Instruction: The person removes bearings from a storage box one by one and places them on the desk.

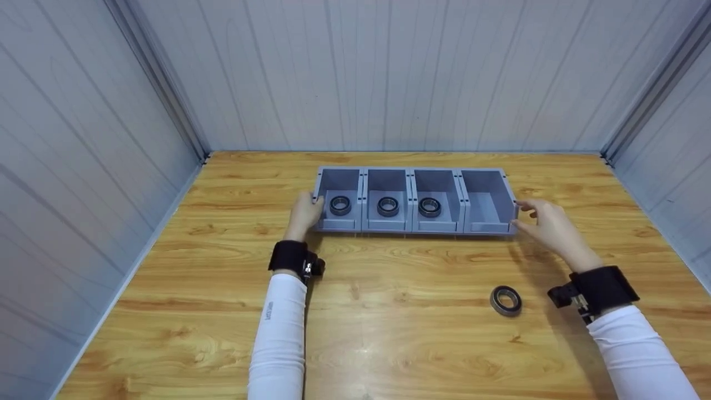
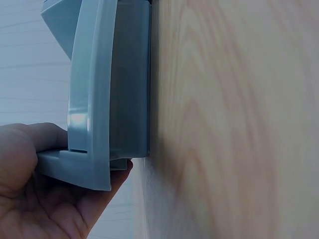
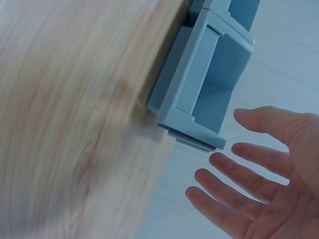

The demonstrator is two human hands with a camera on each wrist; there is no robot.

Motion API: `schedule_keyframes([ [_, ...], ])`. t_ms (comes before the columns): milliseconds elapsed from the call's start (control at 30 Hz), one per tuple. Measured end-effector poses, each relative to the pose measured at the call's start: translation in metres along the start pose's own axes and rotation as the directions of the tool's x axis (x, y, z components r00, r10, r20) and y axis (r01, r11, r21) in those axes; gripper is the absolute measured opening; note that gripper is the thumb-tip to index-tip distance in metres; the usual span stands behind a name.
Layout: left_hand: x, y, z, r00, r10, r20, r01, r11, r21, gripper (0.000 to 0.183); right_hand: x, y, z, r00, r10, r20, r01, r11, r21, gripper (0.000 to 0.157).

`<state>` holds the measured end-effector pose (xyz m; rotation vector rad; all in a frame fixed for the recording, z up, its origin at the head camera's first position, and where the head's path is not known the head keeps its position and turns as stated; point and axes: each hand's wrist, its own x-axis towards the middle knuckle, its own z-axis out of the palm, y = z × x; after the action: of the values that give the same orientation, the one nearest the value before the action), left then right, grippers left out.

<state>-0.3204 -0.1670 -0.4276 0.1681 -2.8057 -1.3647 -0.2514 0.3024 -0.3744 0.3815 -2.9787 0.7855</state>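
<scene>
A row of joined grey storage bins (image 1: pixel 386 225) stands at the back of the wooden table. Ball bearings lie in the three left bins, one in each: a left one (image 1: pixel 340 213), a middle one (image 1: pixel 387 214) and a third (image 1: pixel 430 215). Only grey floor shows in the rightmost bin (image 1: pixel 482 210). My left hand (image 1: pixel 305 213) grips the row's left end, thumb inside the wall (image 2: pixel 75 169) and fingers outside and below. By the right end, my right hand (image 1: pixel 547 225) has its fingers spread; the right wrist view shows a small gap between fingertips (image 3: pixel 218 158) and bin.
Another bearing (image 1: pixel 506 301) lies flat on the table (image 1: pixel 389 322), in front of the bins and left of my right forearm. Pale panel walls (image 1: pixel 389 78) enclose the table at the back and both sides.
</scene>
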Motion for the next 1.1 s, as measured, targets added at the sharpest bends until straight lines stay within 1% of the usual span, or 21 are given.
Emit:
schedule_keyframes([
  [167,0.001,0.000,0.000,1.000,-0.003,-0.004,0.003,1.000,0.001,0.020,0.003,0.000,-0.001,1.000,0.004,-0.003,-0.004,1.000,-0.021,0.047],
  [367,0.000,-0.002,-0.001,1.000,-0.015,0.007,0.015,1.000,-0.010,0.021,0.009,-0.012,-0.005,1.000,0.013,0.018,-0.012,0.999,-0.047,0.048],
  [533,-0.001,-0.002,-0.003,1.000,-0.021,0.005,0.021,1.000,-0.015,0.019,0.022,-0.024,-0.009,0.999,-0.020,0.029,0.022,0.998,-0.055,0.048],
  [633,-0.001,-0.002,-0.003,1.000,-0.011,-0.001,0.011,1.000,-0.007,0.019,0.028,-0.030,-0.010,0.999,-0.040,0.034,0.041,0.998,-0.049,0.046],
  [900,-0.003,-0.003,-0.003,1.000,-0.012,0.013,0.012,1.000,-0.002,0.022,0.043,-0.044,-0.007,0.996,-0.064,0.063,0.067,0.996,-0.052,0.044],
  [1100,-0.001,-0.002,-0.004,1.000,-0.011,0.009,0.011,1.000,0.000,0.021,0.055,-0.053,-0.003,0.990,-0.116,0.077,0.120,0.991,-0.054,0.044],
])
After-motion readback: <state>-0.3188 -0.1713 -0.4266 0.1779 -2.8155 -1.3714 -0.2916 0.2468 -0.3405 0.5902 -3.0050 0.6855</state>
